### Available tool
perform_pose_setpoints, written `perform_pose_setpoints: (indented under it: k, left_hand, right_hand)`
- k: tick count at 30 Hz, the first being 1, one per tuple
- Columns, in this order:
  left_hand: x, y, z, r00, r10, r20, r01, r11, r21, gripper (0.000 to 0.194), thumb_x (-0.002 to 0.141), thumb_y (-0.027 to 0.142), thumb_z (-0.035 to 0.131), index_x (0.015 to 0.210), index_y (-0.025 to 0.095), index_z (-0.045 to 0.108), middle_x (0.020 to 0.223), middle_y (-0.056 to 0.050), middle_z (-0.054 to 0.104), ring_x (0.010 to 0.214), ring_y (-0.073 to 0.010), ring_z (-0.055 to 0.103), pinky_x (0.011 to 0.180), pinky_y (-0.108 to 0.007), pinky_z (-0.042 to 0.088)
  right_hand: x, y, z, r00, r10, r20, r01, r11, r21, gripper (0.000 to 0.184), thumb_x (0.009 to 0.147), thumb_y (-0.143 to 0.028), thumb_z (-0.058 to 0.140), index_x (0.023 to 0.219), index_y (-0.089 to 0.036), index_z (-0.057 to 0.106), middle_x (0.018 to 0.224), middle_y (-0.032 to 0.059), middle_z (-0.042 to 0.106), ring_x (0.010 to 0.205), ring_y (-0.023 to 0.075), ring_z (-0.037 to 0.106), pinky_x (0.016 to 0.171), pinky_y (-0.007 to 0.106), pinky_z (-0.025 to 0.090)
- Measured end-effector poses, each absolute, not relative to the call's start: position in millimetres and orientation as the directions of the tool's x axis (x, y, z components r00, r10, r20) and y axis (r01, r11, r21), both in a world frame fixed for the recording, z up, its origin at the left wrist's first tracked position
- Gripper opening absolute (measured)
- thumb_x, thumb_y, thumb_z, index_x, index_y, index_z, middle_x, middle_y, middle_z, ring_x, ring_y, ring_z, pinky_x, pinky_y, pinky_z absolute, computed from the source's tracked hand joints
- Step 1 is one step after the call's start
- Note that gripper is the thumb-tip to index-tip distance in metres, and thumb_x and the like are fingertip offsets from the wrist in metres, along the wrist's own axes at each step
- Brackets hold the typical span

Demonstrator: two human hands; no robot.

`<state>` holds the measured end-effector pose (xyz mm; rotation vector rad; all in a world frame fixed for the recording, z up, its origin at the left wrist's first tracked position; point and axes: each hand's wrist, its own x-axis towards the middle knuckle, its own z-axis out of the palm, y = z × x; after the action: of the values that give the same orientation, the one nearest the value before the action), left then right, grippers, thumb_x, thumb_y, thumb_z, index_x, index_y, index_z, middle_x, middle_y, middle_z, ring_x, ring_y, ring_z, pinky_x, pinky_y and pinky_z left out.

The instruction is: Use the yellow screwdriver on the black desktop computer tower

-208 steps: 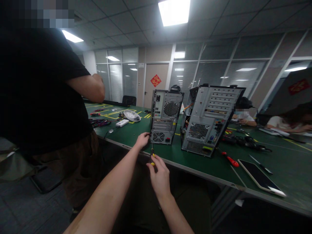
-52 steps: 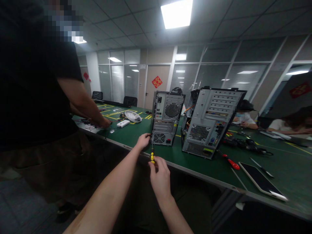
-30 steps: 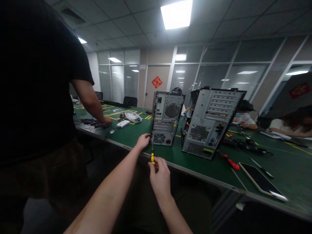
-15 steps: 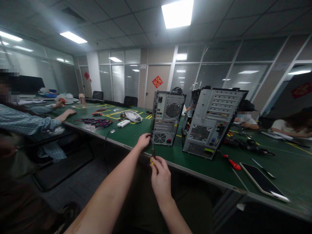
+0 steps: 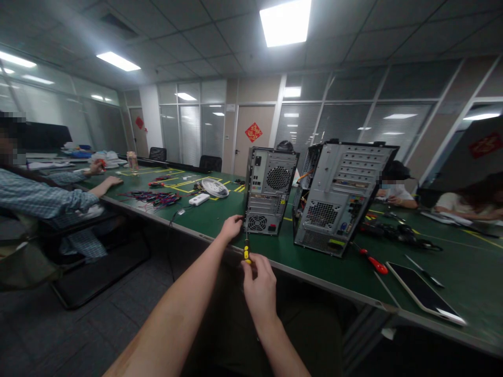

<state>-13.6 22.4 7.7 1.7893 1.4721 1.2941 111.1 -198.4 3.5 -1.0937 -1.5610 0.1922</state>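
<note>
My right hand (image 5: 260,280) pinches the yellow-and-black handle of a screwdriver (image 5: 247,254) between thumb and fingers. Its thin shaft points up to the lower left edge of the smaller computer case (image 5: 265,204); I cannot make out the tip's exact contact. That case stands upright with its back panel, fan grille and ports facing me. Against its lower left corner, my left hand (image 5: 232,228) grips the case, with part of the fingers hidden. To the right stands a larger computer case (image 5: 328,204), its left side showing loose wires inside.
A red-handled screwdriver (image 5: 375,262), a phone (image 5: 426,293) and a slim metal tool (image 5: 424,270) lie on the right of the green table (image 5: 314,267). Left are bundled cables (image 5: 155,198), a white adapter (image 5: 199,199) and a white round fan part (image 5: 215,187). A person's checked sleeve (image 5: 43,191) rests at far left.
The screwdriver handle has turned in my right fingers, so more of its yellow grip faces me. My left hand and both cases stay in place.
</note>
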Motion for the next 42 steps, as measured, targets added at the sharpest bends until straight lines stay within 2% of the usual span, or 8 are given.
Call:
perform_pose_setpoints:
  k: [12,18,24,29,35,42]
  left_hand:
    - [-12.3,19.6,9.6,-0.037,0.934,0.354,0.47,-0.297,0.831,0.034,0.088,0.019,0.052,0.117,0.017,0.071,0.105,-0.008,0.075,0.102,-0.0189,0.067,0.098,-0.029,0.047]
    - [-12.6,19.7,9.0,-0.031,0.93,0.365,0.457,-0.312,0.833,0.034,0.088,0.018,0.052,0.116,0.016,0.071,0.11,-0.009,0.074,0.103,-0.0189,0.067,0.099,-0.029,0.046]
    - [-13.1,19.4,10.2,-0.034,0.934,0.356,0.486,-0.296,0.822,0.035,0.088,0.018,0.052,0.117,0.016,0.07,0.109,-0.008,0.074,0.103,-0.0188,0.067,0.098,-0.029,0.047]
    - [-13.0,20.7,9.3,-0.028,0.934,0.357,0.485,-0.3,0.821,0.035,0.089,0.018,0.052,0.118,0.017,0.07,0.112,-0.008,0.074,0.103,-0.018,0.067,0.098,-0.028,0.047]
    - [-12.5,21.3,9.2,-0.025,0.935,0.354,0.483,-0.299,0.823,0.036,0.088,0.018,0.052,0.119,0.016,0.07,0.111,-0.008,0.074,0.103,-0.018,0.067,0.098,-0.028,0.047]
    - [-12.7,16.8,12.3,-0.03,0.936,0.352,0.478,-0.296,0.827,0.036,0.087,0.017,0.052,0.118,0.016,0.07,0.11,-0.008,0.074,0.102,-0.0184,0.067,0.099,-0.028,0.046]
  right_hand:
    - [114.4,-198.8,1.0,0.088,0.676,0.732,0.575,0.566,-0.591,0.033,0.093,-0.017,0.048,0.115,-0.022,0.072,0.118,0.0102,0.065,0.106,0.0217,0.064,0.095,0.035,0.052]
    - [114.4,-198.7,2.5,0.104,0.71,0.697,0.575,0.529,-0.625,0.023,0.093,-0.021,0.052,0.109,-0.019,0.068,0.11,0.0108,0.065,0.101,0.0229,0.063,0.092,0.037,0.052]
    - [113.9,-197.2,4.3,0.118,0.693,0.711,0.524,0.565,-0.637,0.021,0.094,-0.026,0.054,0.108,-0.019,0.068,0.105,0.0106,0.066,0.093,0.0214,0.065,0.08,0.032,0.056]
    - [114.5,-197.3,3.9,0.103,0.673,0.732,0.558,0.57,-0.603,0.026,0.094,-0.024,0.052,0.113,-0.021,0.071,0.11,0.0106,0.066,0.1,0.0218,0.065,0.09,0.035,0.054]
    - [116.1,-197.5,1.6,0.056,0.683,0.728,0.6,0.56,-0.571,0.032,0.095,-0.017,0.049,0.119,-0.023,0.07,0.116,0.0098,0.063,0.105,0.0213,0.062,0.094,0.034,0.051]
    - [114.4,-197.8,4.3,0.087,0.712,0.697,0.578,0.534,-0.618,0.021,0.093,-0.021,0.055,0.109,-0.02,0.069,0.108,0.0094,0.064,0.096,0.0216,0.064,0.088,0.034,0.054]
